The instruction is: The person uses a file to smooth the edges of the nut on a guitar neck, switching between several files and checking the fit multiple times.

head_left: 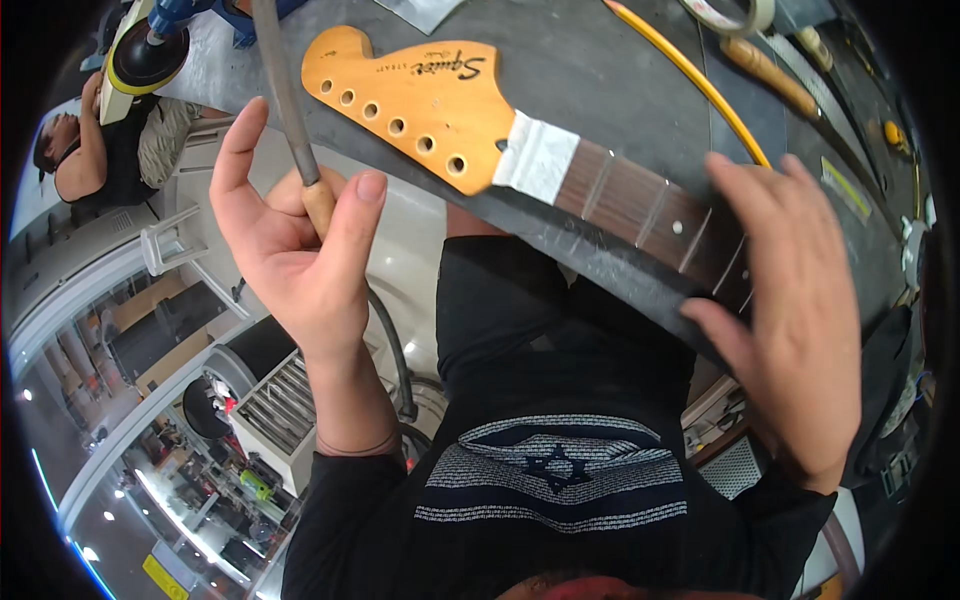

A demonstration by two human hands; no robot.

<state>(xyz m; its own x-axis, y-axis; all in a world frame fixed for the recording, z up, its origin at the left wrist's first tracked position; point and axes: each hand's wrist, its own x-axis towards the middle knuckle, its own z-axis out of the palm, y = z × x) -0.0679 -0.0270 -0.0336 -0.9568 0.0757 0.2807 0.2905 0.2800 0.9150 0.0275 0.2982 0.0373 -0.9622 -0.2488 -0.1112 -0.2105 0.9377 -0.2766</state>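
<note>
A guitar neck lies slantwise on the dark workbench, its amber headstock (410, 95) on the left with a row of tuner holes. Pale tape (537, 158) covers the strip where the headstock meets the dark fretboard (625, 200). My left hand (300, 245), in front of the headstock, grips the wooden handle of a long grey file (283, 85); its index finger sticks up off the handle. My right hand (785, 290), a little blurred, spans the fretboard with thumb and fingers apart. Whether it touches the wood I cannot tell.
Behind the neck lie a yellow pencil (690, 75), a tape roll (738, 15) and a wooden-handled tool (770, 75). A round-pad power tool (150, 55) stands at far left, with another person (110, 150) beyond. A grey hose (392, 340) hangs below my left hand.
</note>
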